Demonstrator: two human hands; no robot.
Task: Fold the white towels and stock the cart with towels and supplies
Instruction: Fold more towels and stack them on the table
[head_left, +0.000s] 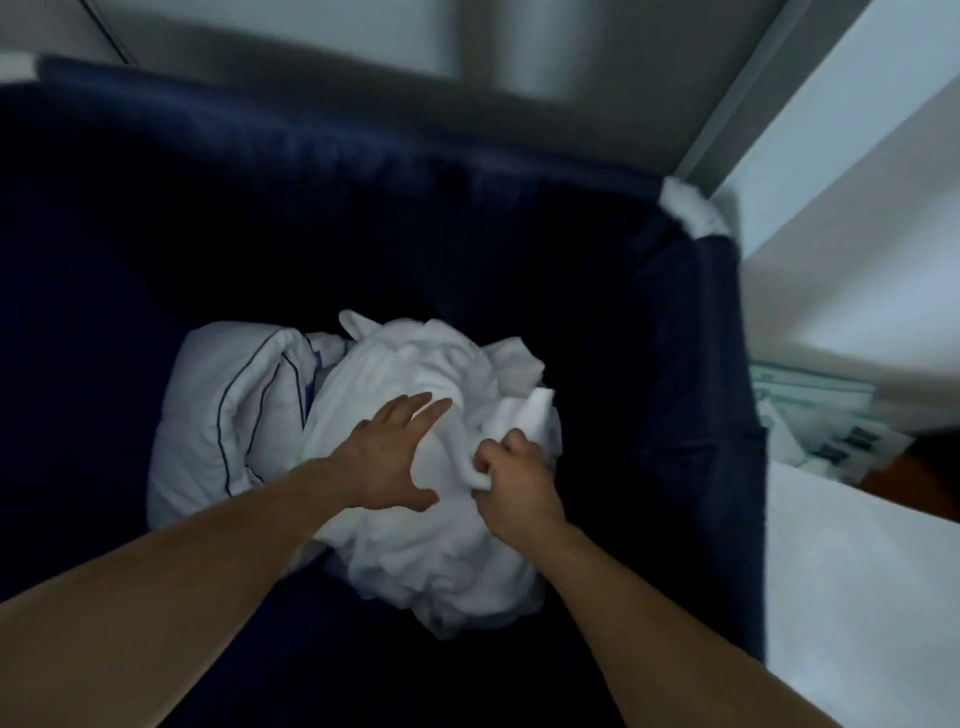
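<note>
Inside navy bin (696, 364), pillow (223, 410) beside towels (415, 545)

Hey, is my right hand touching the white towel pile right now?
Touching. The head view shows the right hand pinching a fold of the white towel pile.

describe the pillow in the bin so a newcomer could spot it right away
Look into the big navy bin. At its bottom lies white linen; the pillow is the smooth piece on the left, beside the crumpled towels. Only it has a thin dark piping line.
</note>
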